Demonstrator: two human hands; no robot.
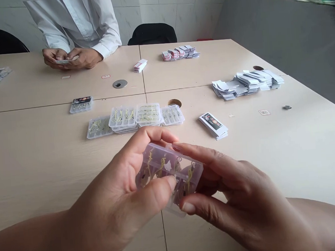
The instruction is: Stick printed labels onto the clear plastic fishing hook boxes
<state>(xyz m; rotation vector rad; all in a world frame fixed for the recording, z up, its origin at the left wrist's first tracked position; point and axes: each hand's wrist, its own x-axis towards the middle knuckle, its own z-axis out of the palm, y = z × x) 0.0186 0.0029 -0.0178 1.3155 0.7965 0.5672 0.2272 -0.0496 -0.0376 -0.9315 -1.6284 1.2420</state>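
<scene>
Both of my hands hold a small clear plastic compartment box [168, 175] up above the table. Gold-coloured fishing hooks lie in its compartments, partly hidden by my fingers. My left hand [119, 174] grips its left end, with the thumb across the lid. My right hand [229, 186] pinches its right end between the thumb and fingers. The box is tilted toward me, and its lid looks shut, though the fingers hide part of the edge.
Several similar boxes [135, 118] stand on the pale wooden table [37, 150]. Stacks of printed cards [213, 125] and white paper sleeves [247, 83] lie to the right. Across the table, a person in a white shirt [74, 21] handles a small item.
</scene>
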